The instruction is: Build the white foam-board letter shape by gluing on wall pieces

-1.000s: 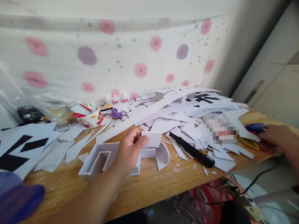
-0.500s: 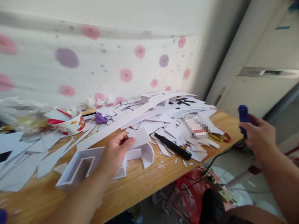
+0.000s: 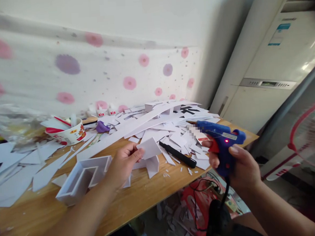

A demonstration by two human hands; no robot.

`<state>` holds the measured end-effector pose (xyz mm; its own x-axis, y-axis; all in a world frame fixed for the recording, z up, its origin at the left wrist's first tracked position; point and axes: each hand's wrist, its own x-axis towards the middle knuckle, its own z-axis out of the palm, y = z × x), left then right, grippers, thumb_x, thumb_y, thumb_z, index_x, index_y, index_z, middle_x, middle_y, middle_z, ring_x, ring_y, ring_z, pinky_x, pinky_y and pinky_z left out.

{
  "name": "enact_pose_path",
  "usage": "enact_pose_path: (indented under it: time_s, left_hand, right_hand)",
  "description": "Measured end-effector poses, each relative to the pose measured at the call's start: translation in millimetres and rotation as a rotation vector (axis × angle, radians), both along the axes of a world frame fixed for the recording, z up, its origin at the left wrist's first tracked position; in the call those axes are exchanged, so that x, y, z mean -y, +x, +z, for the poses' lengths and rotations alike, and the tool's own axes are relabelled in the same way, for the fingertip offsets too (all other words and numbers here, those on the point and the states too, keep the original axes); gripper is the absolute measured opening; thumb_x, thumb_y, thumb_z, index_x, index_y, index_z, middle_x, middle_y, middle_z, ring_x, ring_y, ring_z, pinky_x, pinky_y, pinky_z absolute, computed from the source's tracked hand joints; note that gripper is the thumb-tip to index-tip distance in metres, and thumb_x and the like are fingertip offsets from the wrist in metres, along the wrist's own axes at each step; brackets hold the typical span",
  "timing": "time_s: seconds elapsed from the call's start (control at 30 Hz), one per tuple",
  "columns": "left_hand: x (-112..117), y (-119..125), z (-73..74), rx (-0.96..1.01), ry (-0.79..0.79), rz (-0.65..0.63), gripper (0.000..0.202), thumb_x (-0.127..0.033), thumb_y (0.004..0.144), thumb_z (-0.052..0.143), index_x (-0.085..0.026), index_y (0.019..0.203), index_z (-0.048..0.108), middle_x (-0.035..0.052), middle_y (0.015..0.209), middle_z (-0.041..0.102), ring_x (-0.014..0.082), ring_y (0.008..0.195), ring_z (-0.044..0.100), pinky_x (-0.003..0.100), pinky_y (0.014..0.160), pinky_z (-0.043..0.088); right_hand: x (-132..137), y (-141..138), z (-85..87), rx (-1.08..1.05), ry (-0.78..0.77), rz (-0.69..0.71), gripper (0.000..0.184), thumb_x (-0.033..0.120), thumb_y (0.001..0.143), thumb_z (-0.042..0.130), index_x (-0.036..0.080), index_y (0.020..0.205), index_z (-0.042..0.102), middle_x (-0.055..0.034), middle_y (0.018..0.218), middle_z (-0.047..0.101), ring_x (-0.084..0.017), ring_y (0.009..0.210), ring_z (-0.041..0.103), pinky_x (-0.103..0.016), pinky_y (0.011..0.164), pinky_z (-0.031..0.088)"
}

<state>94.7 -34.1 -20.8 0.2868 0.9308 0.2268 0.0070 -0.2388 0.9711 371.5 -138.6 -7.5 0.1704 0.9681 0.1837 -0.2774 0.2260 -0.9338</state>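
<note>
Between the thumb and fingers of my left hand (image 3: 126,161) is a small white foam board piece (image 3: 149,148), held just above the table. Behind and below that hand stands a white foam board frame (image 3: 70,184) with angled walls, partly hidden by my wrist and forearm. My right hand (image 3: 239,166) grips a blue hot glue gun (image 3: 223,139) by its handle, fingers at the red trigger. Its nozzle points left over the scraps, and a red light glows on its side. A black pen-shaped tool (image 3: 178,155) lies between my hands.
White board offcuts (image 3: 158,128) pile up across the back of the wooden table (image 3: 131,208). A paper tub (image 3: 70,134) holds scraps, beside a purple object (image 3: 102,126). At the right stand a pink-rimmed fan (image 3: 294,127) and a tall white appliance (image 3: 268,100). The gun's cord hangs down.
My right hand has swung left and inward, bringing the glue gun over the table's right edge with its nozzle turned left. The left hand still holds the white piece, slightly shifted.
</note>
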Motion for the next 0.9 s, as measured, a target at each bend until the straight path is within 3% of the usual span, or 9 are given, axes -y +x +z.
enact_pose_path:
  time_s: [0.1, 0.17, 0.3, 0.4, 0.53, 0.67, 0.77, 0.9]
  left_hand:
    - [-3, -1, -4.4, 0.022, -0.015, -0.008, 0.027, -0.039, 0.078, 0.064, -0.017, 0.066, 0.054, -0.0049, 0.06, 0.048, 0.0107, 0.059, 0.043, 0.023, 0.059, 0.035]
    - [-5, -1, -7.1, 0.015, -0.015, -0.005, 0.028, -0.04, 0.078, 0.064, -0.017, 0.066, 0.054, -0.0048, 0.059, 0.048, 0.0106, 0.058, 0.043, 0.023, 0.059, 0.034]
    - [-6, -1, -8.9, 0.023, -0.053, -0.012, 0.029, -0.04, 0.077, 0.066, -0.016, 0.065, 0.054, -0.0045, 0.059, 0.048, 0.0104, 0.059, 0.043, 0.023, 0.059, 0.035]
    - [-5, -1, -7.8, 0.047, -0.086, -0.032, 0.026, -0.038, 0.077, 0.067, -0.016, 0.068, 0.056, -0.0039, 0.062, 0.05, 0.0105, 0.06, 0.045, 0.023, 0.06, 0.037]
    - [0, -1, -4.0, 0.025, -0.103, -0.085, 0.026, -0.039, 0.079, 0.065, -0.017, 0.069, 0.056, -0.0027, 0.062, 0.051, 0.0109, 0.059, 0.046, 0.023, 0.059, 0.037]
    - [3, -1, -1.7, 0.001, -0.121, -0.175, 0.029, -0.042, 0.08, 0.065, -0.016, 0.069, 0.058, -0.0019, 0.061, 0.051, 0.0109, 0.058, 0.044, 0.024, 0.058, 0.036]
    - [4, -1, -3.2, -0.002, -0.141, -0.219, 0.03, -0.043, 0.08, 0.065, -0.016, 0.069, 0.059, -0.0016, 0.062, 0.051, 0.0108, 0.059, 0.044, 0.024, 0.058, 0.035]
    - [4, -1, -6.1, 0.006, -0.181, -0.259, 0.031, -0.044, 0.08, 0.066, -0.015, 0.074, 0.061, -0.0009, 0.066, 0.052, 0.0106, 0.061, 0.045, 0.024, 0.059, 0.035]
  right_hand:
    - [-1, -23, -5.3, 0.034, -0.135, 0.154, 0.038, 0.051, 0.072, 0.062, 0.014, 0.078, 0.071, -0.0012, 0.042, 0.053, -0.012, 0.036, 0.043, -0.023, 0.034, 0.032]
    - [-3, -31, -8.5, 0.05, -0.185, 0.168, 0.035, 0.048, 0.072, 0.067, 0.014, 0.082, 0.071, 0.001, 0.041, 0.051, -0.01, 0.034, 0.041, -0.022, 0.035, 0.033]
    - [-4, -27, 0.5, -0.088, 0.015, 0.047, 0.031, 0.043, 0.068, 0.071, 0.021, 0.091, 0.07, -0.0014, 0.07, 0.064, -0.005, 0.037, 0.038, -0.021, 0.035, 0.033]
    - [-5, -22, 5.3, -0.108, 0.106, 0.139, 0.026, 0.045, 0.072, 0.066, 0.024, 0.087, 0.069, -0.0019, 0.074, 0.062, -0.006, 0.04, 0.037, -0.023, 0.039, 0.038]
    - [-10, -27, -8.8, 0.037, 0.024, 0.292, 0.019, 0.04, 0.074, 0.068, 0.022, 0.081, 0.07, -0.0045, 0.075, 0.062, -0.012, 0.051, 0.05, -0.029, 0.05, 0.048]
    - [-15, -27, -21.9, 0.206, 0.042, 0.306, 0.02, 0.04, 0.077, 0.069, 0.021, 0.083, 0.071, -0.0067, 0.088, 0.066, -0.013, 0.056, 0.056, -0.029, 0.054, 0.052]
    - [-14, -21, -24.8, 0.361, 0.064, 0.302, 0.017, 0.04, 0.081, 0.066, 0.023, 0.084, 0.071, -0.0065, 0.085, 0.068, -0.018, 0.067, 0.062, -0.031, 0.058, 0.054]
    - [-11, -20, -25.3, 0.512, 0.091, 0.271, 0.012, 0.037, 0.084, 0.064, 0.026, 0.082, 0.069, -0.0039, 0.073, 0.067, -0.019, 0.065, 0.062, -0.03, 0.055, 0.053]
